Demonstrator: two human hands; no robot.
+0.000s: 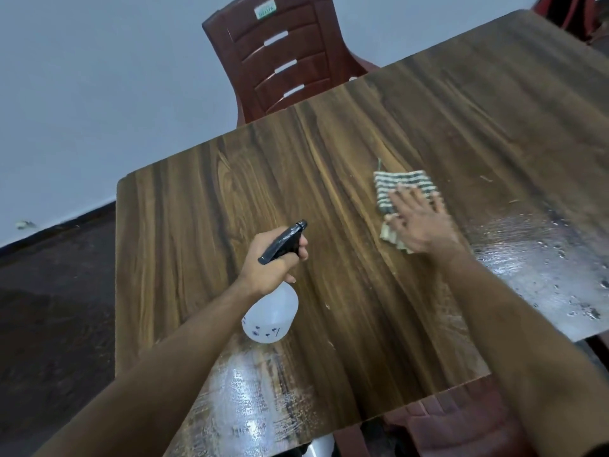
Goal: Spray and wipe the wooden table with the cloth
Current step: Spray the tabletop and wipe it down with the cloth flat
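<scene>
The left hand (270, 258) gripped the spray bottle (272, 311), whose dark markings were unreadable; the right hand (418, 222) pressed flat, fingers spread, on the striped cloth (395, 183) on the worktop (197, 209).

Single head-worn view, angled forward and down

The wooden table (329, 192) is seen from close above, with both forearms entering from the bottom edge; a chair (283, 57) and wall are taken in beyond the hands

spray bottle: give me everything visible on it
The spray bottle has a translucent white, rounded plastic body with small dark printed marks near its base, and a black trigger head with the nozzle pointing away from the person across the wooden table. The left hand grips its neck and holds it tilted over the table; whether it touches the tabletop cannot be told. Liquid level is not readable.
</scene>
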